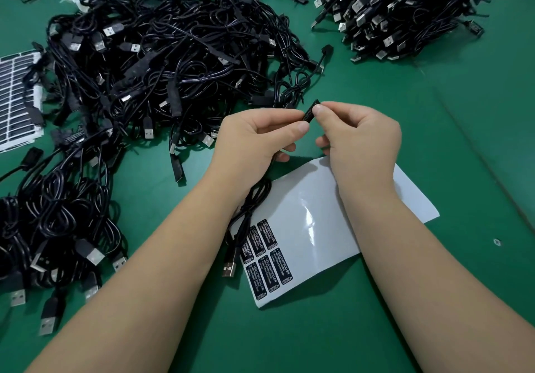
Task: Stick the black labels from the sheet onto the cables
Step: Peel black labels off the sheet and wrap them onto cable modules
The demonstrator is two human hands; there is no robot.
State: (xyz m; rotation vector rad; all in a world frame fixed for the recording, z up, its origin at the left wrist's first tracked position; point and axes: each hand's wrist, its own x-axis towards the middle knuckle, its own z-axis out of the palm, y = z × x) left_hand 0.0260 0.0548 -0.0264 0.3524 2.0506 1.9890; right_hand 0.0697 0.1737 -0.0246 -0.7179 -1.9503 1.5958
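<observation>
Head view: small black cable block (310, 111) held up over the green table (434, 141), pinched from both sides. Left hand (254, 138) has fingers curled, thumb tip against the block's lower end; right hand (359, 138) pinches its upper part between thumb and forefinger, other fingers tucked under. Fine pale print shows on the block's face (can't tell whether that is a label already on it or the block's own marking). A black cable (249, 213) runs down from under the left hand, looping across the left edge of the label sheet (318, 228), and ends in a USB plug (229, 269) just beside the sheet's lower left corner. The sheet lies flat under both wrists, mostly bare glossy white backing; six black labels (267, 259) with white text remain in its lower left corner, in two rows. Big tangled cable pile (173, 63) sits left and ahead of the hands, another pile (399, 10) far right, more cables (58, 228) near left. Second label sheet (16, 97) at the left edge, partly under cables.
</observation>
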